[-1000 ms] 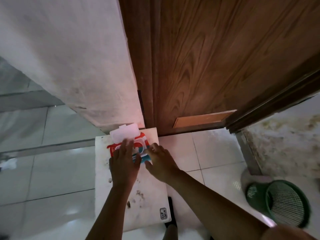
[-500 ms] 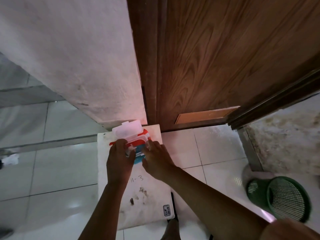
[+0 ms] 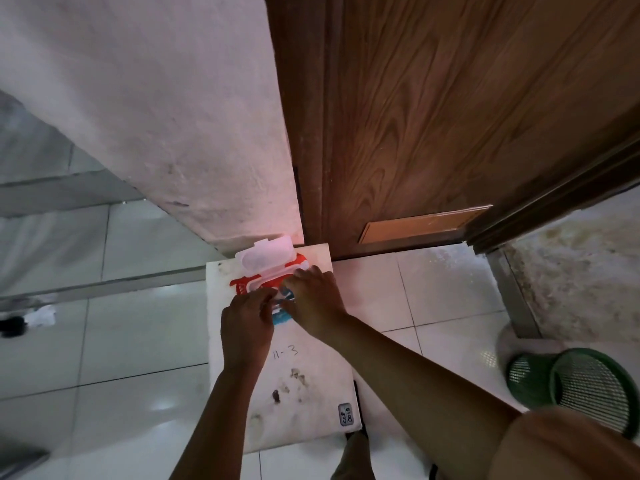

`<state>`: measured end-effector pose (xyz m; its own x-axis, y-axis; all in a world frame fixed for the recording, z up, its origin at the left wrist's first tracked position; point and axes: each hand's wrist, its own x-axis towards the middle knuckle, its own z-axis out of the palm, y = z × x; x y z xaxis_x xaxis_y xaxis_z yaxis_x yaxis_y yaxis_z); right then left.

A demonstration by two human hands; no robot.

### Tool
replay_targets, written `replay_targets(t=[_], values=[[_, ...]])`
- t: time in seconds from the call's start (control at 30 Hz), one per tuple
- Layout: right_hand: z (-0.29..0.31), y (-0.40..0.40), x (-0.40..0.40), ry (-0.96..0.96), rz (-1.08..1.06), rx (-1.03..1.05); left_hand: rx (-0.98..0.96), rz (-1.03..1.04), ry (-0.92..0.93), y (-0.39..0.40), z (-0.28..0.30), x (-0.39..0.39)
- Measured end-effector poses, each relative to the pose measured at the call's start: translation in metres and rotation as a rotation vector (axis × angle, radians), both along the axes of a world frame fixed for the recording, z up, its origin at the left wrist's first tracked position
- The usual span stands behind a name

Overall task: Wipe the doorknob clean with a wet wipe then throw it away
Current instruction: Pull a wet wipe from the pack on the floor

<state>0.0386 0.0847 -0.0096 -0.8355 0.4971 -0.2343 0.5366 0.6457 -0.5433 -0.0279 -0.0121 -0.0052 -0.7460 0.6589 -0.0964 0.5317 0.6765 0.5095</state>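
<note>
A red, white and blue wet wipe pack (image 3: 263, 284) lies at the far end of a white stool top (image 3: 311, 382), its clear plastic lid (image 3: 265, 257) flipped open toward the wall. My left hand (image 3: 247, 323) rests on the near left part of the pack with fingers curled. My right hand (image 3: 313, 301) covers the pack's right side, fingertips at the opening. Whether a wipe is pinched between the fingers is hidden. The wooden door (image 3: 450, 109) stands behind; no doorknob is in view.
A green mesh wastebasket (image 3: 575, 386) lies tilted on the tiled floor at the lower right. A white wall (image 3: 156, 109) meets the door frame above the stool. A crumpled white scrap (image 3: 43, 315) lies on the floor at far left.
Both hands have slid further up onto the pack, and the right hand's fingertips are now at the opening under the lid. The lid stays open.
</note>
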Motion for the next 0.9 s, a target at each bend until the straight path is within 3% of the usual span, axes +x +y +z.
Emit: replay_targets(t=[0.2, 0.53, 0.6, 0.67, 0.77, 0.9], values=[[0.005, 0.003, -0.001, 0.049, -0.020, 0.048, -0.043, 0.070, -0.092, -0.004, -0.004, 0.003], [0.058, 0.027, 0.046, 0.242, -0.249, -0.065, -0.317, 0.084, 0.105, 0.017, 0.018, 0.022], [0.078, 0.039, 0.062, 0.267, -0.300, -0.084, -0.223, 0.128, 0.097, 0.031, 0.035, 0.039], [0.097, 0.055, 0.083, 0.324, -0.353, -0.126, 0.022, 0.088, 0.061, 0.049, 0.056, 0.063], [0.124, 0.079, 0.114, 0.415, -0.427, -0.242, 0.384, -0.015, -0.218, 0.081, 0.094, 0.100], [0.151, 0.109, 0.161, 0.567, -0.521, -0.391, 0.511, -0.188, -0.387, 0.119, 0.133, 0.146]])
